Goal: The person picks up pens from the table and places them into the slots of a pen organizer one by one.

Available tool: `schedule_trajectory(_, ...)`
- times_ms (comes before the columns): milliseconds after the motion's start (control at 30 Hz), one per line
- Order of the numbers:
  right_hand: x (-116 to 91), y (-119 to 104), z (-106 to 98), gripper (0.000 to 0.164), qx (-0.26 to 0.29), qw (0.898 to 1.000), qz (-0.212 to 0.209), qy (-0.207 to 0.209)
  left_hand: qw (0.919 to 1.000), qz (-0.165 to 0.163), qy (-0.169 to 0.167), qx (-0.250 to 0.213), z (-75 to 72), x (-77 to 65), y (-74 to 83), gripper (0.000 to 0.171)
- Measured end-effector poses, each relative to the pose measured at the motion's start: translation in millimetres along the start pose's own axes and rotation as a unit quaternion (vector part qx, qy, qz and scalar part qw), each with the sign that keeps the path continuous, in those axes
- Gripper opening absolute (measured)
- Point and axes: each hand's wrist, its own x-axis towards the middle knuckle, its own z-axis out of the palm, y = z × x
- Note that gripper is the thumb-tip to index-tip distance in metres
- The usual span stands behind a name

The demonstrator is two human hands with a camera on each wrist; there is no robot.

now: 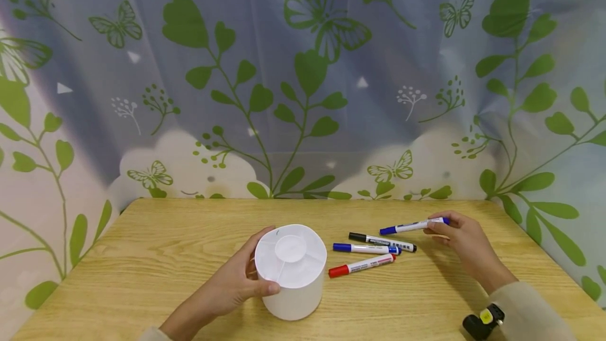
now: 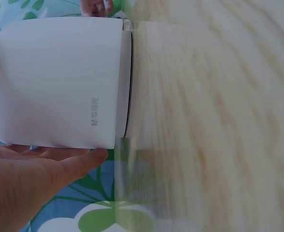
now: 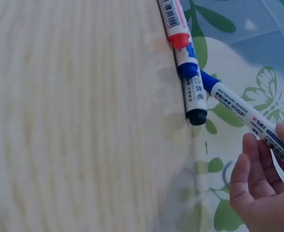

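My left hand (image 1: 236, 278) grips a white round pen holder (image 1: 294, 301), thumb at the front of its rim and fingers round the far left side. The holder's top shows a ring in the middle and dividers, with no pens in it. In the left wrist view, the holder (image 2: 59, 82) carries small grey lettering near its base. My right hand (image 1: 466, 243) pinches a blue whiteboard marker (image 1: 412, 226) by its rear end, the blue cap pointing left. In the right wrist view, this marker (image 3: 243, 113) slants up from the thumb and fingers.
Between the hands lie a black marker (image 1: 383, 242), another blue marker (image 1: 364, 248) and a red marker (image 1: 362, 266), close together on the wooden table (image 1: 189, 236). A curtain with green leaves and butterflies (image 1: 227, 78) hangs behind the table. A black device (image 1: 483, 322) sits at the right wrist.
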Motion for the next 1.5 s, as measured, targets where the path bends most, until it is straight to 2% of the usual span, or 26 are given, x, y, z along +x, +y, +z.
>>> schedule_trajectory(300, -2.7, -11.8, 4.4, 0.007, 0.081, 0.997, -0.019, 0.003, 1.0000, 0.001, -0.001, 0.000, -0.1, -0.4, -0.4, 0.107)
schedule_trajectory(467, -5.3, -19.3, 7.9, 0.007, 0.121, 0.992, -0.026, 0.001, 1.0000, 0.002, -0.002, 0.000, -0.1, -0.2, -0.7, 0.107)
schedule_trajectory(567, -7.4, -23.9, 10.9, 0.005, 0.153, 0.988, -0.035, -0.006, 1.0000, 0.003, -0.003, 0.002, 0.1, -0.1, -0.7, 0.106)
schedule_trajectory(733, -11.1, -32.3, 18.0, 0.014, 0.217, 0.974, -0.054, -0.027, 1.0000, 0.005, -0.002, 0.007, 0.2, -0.1, -0.7, 0.106)
schedule_trajectory(867, -14.4, -38.4, 25.1, 0.012, 0.247, 0.966, -0.059, -0.044, 0.9999, 0.002, 0.000, 0.012, -0.1, -1.0, -0.7, 0.106)
schedule_trajectory(1167, -23.9, -54.5, 41.6, 0.013, 0.265, 0.960, -0.065, -0.068, 1.0000, -0.005, -0.002, 0.007, 0.0, -1.5, 0.4, 0.106)
schedule_trajectory(1500, -34.0, -74.0, 59.8, 0.018, 0.249, 0.962, -0.073, -0.082, 1.0000, -0.003, -0.001, 0.009, 0.3, -1.4, 0.3, 0.106)
